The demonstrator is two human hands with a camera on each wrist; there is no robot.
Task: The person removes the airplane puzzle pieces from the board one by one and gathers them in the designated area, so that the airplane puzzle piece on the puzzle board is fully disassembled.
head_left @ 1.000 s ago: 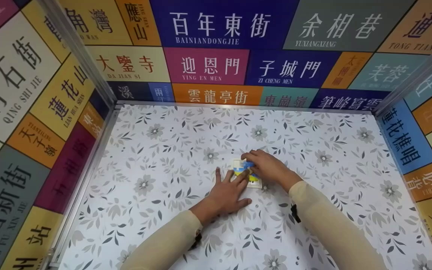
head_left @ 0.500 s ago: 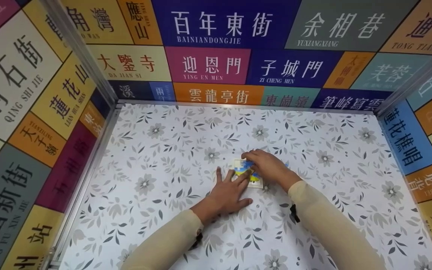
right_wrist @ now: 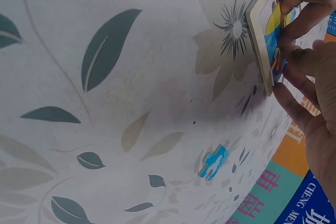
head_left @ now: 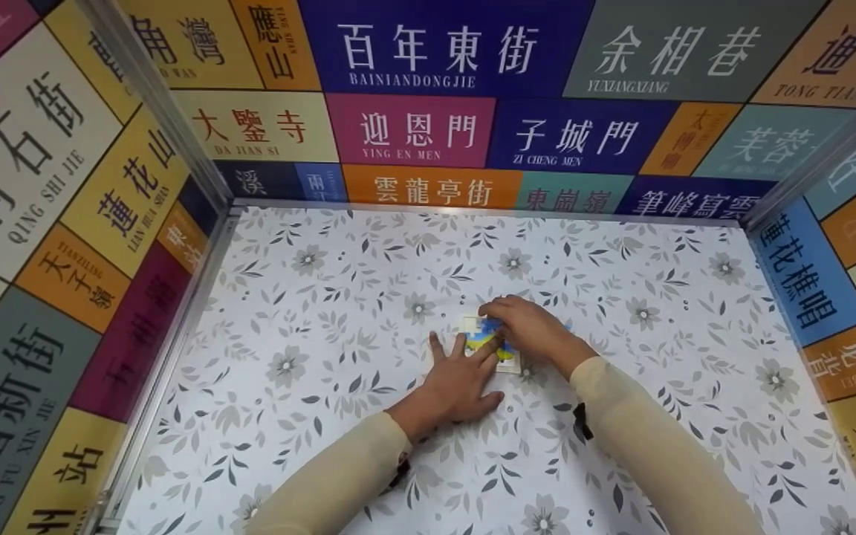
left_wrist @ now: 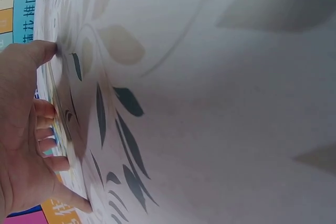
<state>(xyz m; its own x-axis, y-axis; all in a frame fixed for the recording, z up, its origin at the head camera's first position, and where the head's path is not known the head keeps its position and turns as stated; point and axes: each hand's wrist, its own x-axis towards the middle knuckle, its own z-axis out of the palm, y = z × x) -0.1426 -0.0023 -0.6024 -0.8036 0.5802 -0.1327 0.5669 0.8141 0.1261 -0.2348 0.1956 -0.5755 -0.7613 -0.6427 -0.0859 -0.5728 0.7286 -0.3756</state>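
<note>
A small jigsaw puzzle in a pale tray [head_left: 511,368] lies on the table, its picture blue and yellow. My left hand [head_left: 459,385] is spread, with fingertips on the tray's near and left part and the thumb apart on the cloth. Over the upper right part my right hand [head_left: 536,328] bends its fingers. In the right wrist view, its thumb and finger pinch a small blue and orange puzzle piece [right_wrist: 276,62] at the tray's edge. Much of the picture is hidden under the hands. A loose blue puzzle piece [right_wrist: 214,162] rests on the cloth nearby.
A white cloth [head_left: 368,297] with grey flowers and leaves covers the table. Panels with Chinese lettering [head_left: 428,130] stand at the back and both sides, with metal rails [head_left: 487,213] along the table's edges.
My left hand's fingers have shifted slightly right over the puzzle, baring more of its yellow and blue picture. The right hand stays nearly in place, its fingers moving only a little.
</note>
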